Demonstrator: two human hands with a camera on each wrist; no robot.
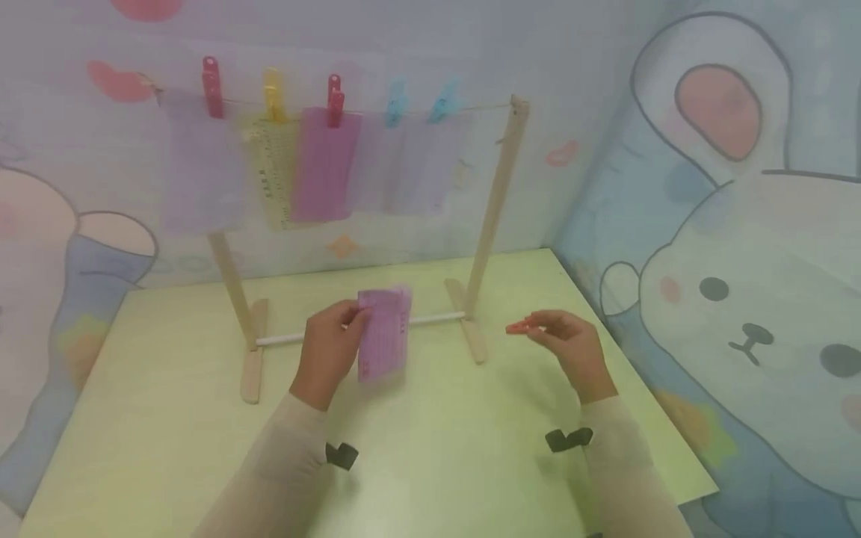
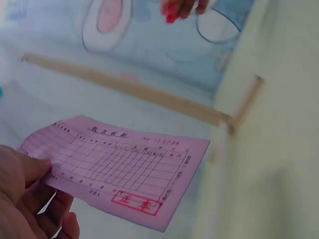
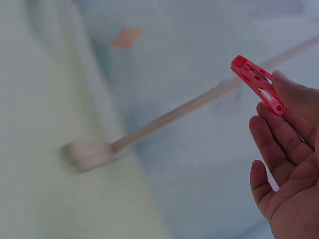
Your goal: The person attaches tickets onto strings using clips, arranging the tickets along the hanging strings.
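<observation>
Both of our hands are raised above the pale green tabletop (image 1: 168, 373), in the lower middle of the head view. Our left hand (image 1: 327, 351) pinches a pink paper slip printed with a grid and a red stamp (image 1: 385, 332) by its edge, thumb on top and fingers curled beneath; the slip hangs left of centre, in front of the white bottom rod (image 1: 430, 320) of the rack. In the left wrist view the slip (image 2: 119, 167) fills the lower half, its stamped end pointing to the lower right, with our thumb (image 2: 27, 169) pressed on its left edge.

Our right hand (image 1: 570, 347) sits to the right of centre, well apart from the slip, and pinches a small red plastic clothespin (image 1: 519, 326) that points left. In the right wrist view the clothespin (image 3: 256, 84) stands tilted at the upper right, held at its lower end between thumb and forefinger, while the other fingers (image 3: 279, 134) are loosely extended.

Behind both hands stands a small wooden drying rack (image 1: 494, 202) with a string across the top of the frame. On it hang pale purple, yellow and pink paper sheets (image 1: 323, 164), clipped by red (image 1: 211, 86), yellow (image 1: 272, 93), and blue pegs (image 1: 395, 101). Cartoon-printed walls (image 1: 740, 261) surround the table.
</observation>
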